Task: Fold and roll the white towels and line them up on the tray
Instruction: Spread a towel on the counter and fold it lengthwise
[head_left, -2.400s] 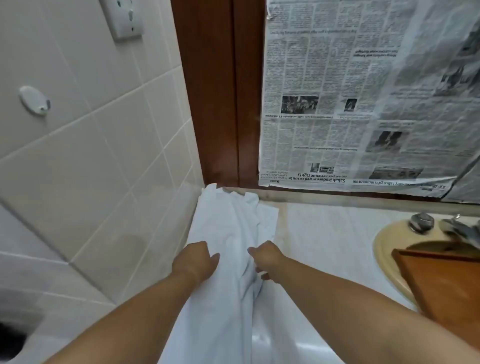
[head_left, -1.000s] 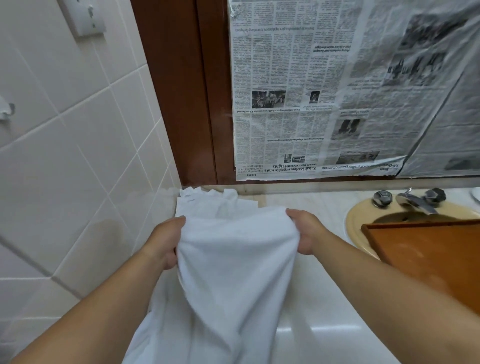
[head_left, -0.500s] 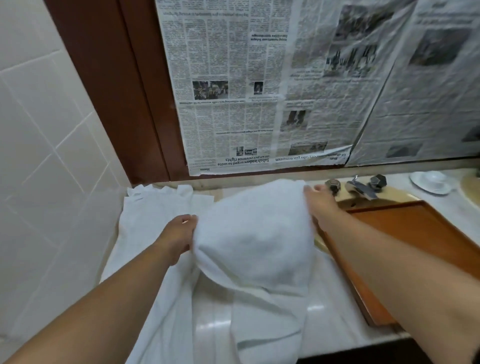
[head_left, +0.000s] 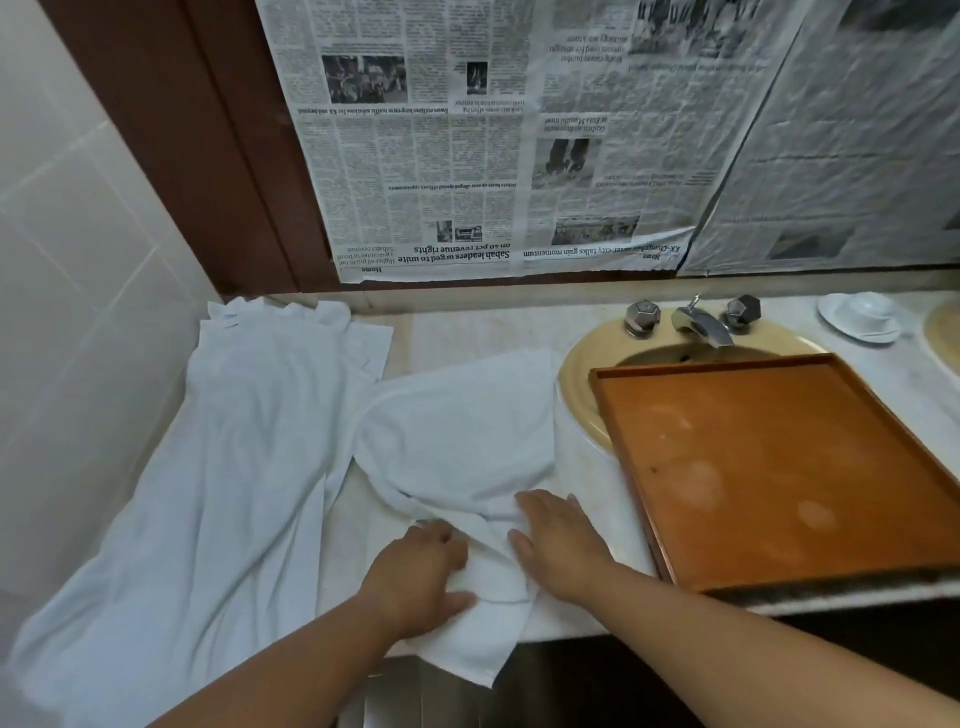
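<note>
**Towel rolling: first towel only just laid out, nothing on the tray yet**

Progress check, left to right. A pile of white towels (head_left: 249, 467) is heaped at the left end of the counter (head_left: 467, 325), pushed up against the tiled wall (head_left: 78, 260) and spilling over the front edge. None of it looks folded, so all of that is left to do.

Just right of the pile and touching its edge, one towel (head_left: 457, 431) is spread out on the counter. It's wrinkled, and its near end is draped off the front. That's the one being worked.

The left hand (head_left: 421, 571) is laid palm down on the towel's near part, fingers only a little bent. As far as can be told, it's pressing rather than pinching. The right hand (head_left: 558, 545) is set flat beside it on the same towel, fingers straight, and a bunched ridge of cloth is caught between the two.

So this is judged to be the smoothing stage before the first fold. No fold is made and no roll is seen anywhere. Further right, the wooden tray (head_left: 769, 467) is parked across the sink (head_left: 576, 374), and nothing is on it but a few pale marks. Basically zero is done, and the towels in the pile can't be counted.

Around it, a dark wooden frame (head_left: 208, 130) is seen behind the counter, and newspaper sheets (head_left: 467, 156) are stuck up next to it. A tap (head_left: 698, 322) with two knobs is tucked behind the tray, and a white cup and saucer (head_left: 860, 317) are placed far right.

In the way: the working room is squeezed between the pile and the tray, and the towel could probably be dragged off the counter by its hanging end.
</note>
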